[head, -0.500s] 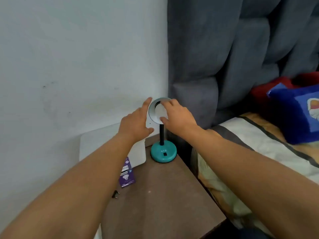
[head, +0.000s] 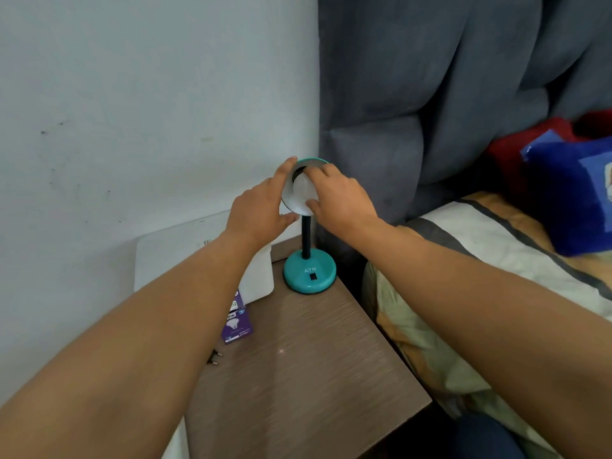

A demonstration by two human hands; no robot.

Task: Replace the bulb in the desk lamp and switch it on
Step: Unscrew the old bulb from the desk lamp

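A small desk lamp with a teal round base (head: 309, 274), a black neck and a teal shade (head: 314, 161) stands at the back of the brown bedside table (head: 308, 369). The shade's open side faces me and a white bulb (head: 303, 193) sits inside it. My left hand (head: 260, 210) holds the shade's left rim, fingers along its edge and thumb underneath. My right hand (head: 341, 197) reaches into the shade, its fingers and thumb curled round the bulb.
A purple bulb box (head: 236, 321) lies on the table's left side, with a black plug (head: 215, 356) near it. A white box (head: 198, 256) stands against the wall. A grey padded headboard (head: 430, 94) and a bed with blue and red pillows (head: 569, 190) lie to the right.
My right hand's fingers have shifted further round the bulb inside the shade. The left hand has closed in on the shade's rim, its thumb now under it.
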